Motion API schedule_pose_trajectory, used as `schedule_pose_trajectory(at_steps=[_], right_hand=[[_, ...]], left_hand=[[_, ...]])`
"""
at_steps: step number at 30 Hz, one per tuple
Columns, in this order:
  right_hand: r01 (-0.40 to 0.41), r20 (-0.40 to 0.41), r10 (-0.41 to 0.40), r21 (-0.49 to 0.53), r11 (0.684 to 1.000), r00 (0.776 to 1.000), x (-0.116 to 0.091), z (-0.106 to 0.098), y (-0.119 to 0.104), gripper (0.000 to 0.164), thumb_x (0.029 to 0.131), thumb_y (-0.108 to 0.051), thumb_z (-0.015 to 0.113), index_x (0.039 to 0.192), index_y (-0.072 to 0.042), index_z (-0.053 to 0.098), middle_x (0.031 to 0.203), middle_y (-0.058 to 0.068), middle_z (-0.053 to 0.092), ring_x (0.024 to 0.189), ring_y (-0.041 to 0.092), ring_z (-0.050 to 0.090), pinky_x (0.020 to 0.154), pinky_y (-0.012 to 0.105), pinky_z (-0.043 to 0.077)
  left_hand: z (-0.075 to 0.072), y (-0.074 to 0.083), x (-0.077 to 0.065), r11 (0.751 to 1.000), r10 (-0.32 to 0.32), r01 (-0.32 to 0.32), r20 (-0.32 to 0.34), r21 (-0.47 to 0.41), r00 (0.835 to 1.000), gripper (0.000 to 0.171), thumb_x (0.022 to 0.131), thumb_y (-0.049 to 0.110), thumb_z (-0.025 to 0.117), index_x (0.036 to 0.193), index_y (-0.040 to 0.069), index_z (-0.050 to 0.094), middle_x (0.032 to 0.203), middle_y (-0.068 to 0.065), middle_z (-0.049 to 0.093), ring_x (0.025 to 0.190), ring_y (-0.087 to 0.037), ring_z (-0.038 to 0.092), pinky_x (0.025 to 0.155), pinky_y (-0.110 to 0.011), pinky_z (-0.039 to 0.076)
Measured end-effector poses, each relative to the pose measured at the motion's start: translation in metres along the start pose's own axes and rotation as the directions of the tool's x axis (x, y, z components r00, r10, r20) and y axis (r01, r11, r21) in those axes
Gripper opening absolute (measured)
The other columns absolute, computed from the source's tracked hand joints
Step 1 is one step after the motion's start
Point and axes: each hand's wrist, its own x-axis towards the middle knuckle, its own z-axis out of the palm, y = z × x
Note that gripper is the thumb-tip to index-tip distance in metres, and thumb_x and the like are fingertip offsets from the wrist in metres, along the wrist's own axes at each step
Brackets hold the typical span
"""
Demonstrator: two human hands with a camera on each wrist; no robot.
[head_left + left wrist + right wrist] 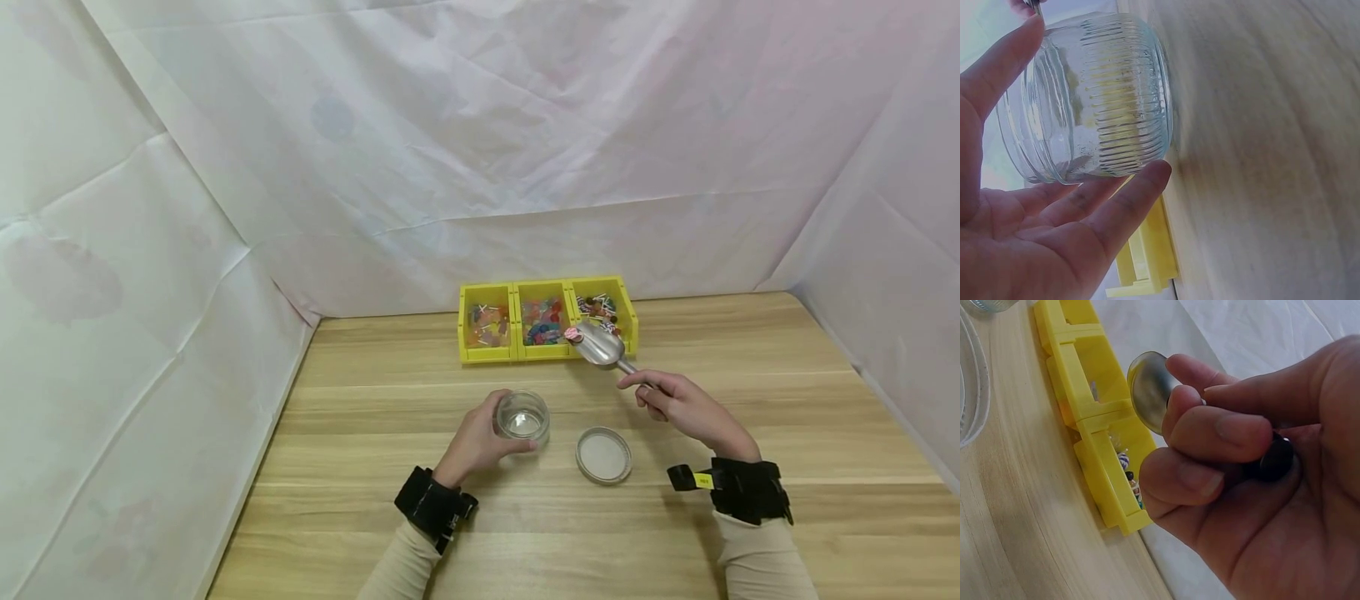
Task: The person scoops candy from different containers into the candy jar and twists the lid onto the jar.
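Observation:
My left hand (480,437) holds a clear glass jar (522,417), its thumb on one side and fingers on the other. Ribbed glass shows in the left wrist view, where the jar (1116,94) has nothing visible inside. In my right hand (678,408), curled fingers grip the handle of a metal scoop (600,343). A pink-and-white candy (573,334) sits at the scoop's front lip. The scoop is over the front of the right-hand compartment of a yellow bin (487,354). In the right wrist view, the fingers hide most of the handle, whose black end (1277,459) shows at the palm.
A round lid (603,456) lies on the wooden table (360,417) between the hands. The yellow bin's three compartments hold small colourful pieces, some with white sticks. White sheeting (525,150) hangs behind the table and along both sides.

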Motion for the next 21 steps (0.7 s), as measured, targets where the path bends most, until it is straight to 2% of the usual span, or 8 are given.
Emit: schedule_pose_trajectory(at_steps=[12, 21], right_hand=[[0.003, 0.011, -0.003, -0.001, 1.000, 1.000, -0.0012, -0.0007, -0.0020, 0.025, 0.107, -0.010, 0.042, 0.123, -0.001, 0.059, 0.075, 0.004, 0.041, 0.061, 0.018, 0.041, 0.052, 0.032, 0.037], [0.012, 0.011, -0.012, -0.033, 0.999, 1.000, -0.0018, -0.0018, -0.0029, 0.026, 0.107, -0.009, 0.041, 0.123, -0.001, 0.059, 0.075, 0.004, 0.043, 0.062, 0.021, 0.043, 0.050, 0.028, 0.037]], left_hand=[[0.0013, -0.0005, 0.0015, 1.000, -0.029, 0.029, -0.003, 0.013, 1.000, 0.092, 0.071, 0.042, 0.089, 0.146, 0.013, 0.044, 0.137, -0.012, 0.058, 0.126, -0.031, 0.054, 0.104, -0.050, 0.044], [0.0014, -0.0008, 0.0021, 0.999, -0.030, 0.030, 0.001, 0.010, 1.000, 0.092, 0.071, 0.043, 0.089, 0.145, 0.013, 0.044, 0.139, -0.012, 0.057, 0.127, -0.030, 0.053, 0.104, -0.050, 0.044]])
